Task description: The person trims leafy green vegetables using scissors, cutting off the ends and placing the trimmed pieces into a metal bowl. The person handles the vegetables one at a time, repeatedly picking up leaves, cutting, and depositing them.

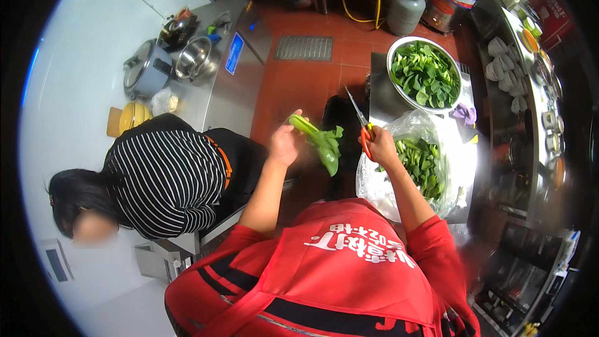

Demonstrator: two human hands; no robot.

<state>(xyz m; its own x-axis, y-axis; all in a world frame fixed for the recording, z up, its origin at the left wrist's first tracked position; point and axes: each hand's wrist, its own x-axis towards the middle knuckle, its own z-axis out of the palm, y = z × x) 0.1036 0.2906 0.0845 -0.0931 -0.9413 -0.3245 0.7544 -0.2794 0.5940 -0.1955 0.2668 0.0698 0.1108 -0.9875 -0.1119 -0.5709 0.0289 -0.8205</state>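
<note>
My left hand [286,142] grips a leafy green vegetable [325,142] by its pale stem end, with the dark leaves hanging toward me. In my right hand [381,145] is a pair of scissors [362,119] with red and yellow handles, its blades pointing up and away from me. Beneath my right forearm a clear plastic bag [372,192] of similar greens [426,168] lies on a steel table [379,79]. Beyond the bag stands a round metal basin [395,86] heaped with leafy greens [426,75].
At my left a person in a striped top [164,182] bends beside a steel counter [196,98] with a rice cooker [147,70] and a steel bowl [194,58]. A gas cylinder [406,14] stands ahead on red floor tiles [299,84]. Shelves [519,117] with bowls line the right.
</note>
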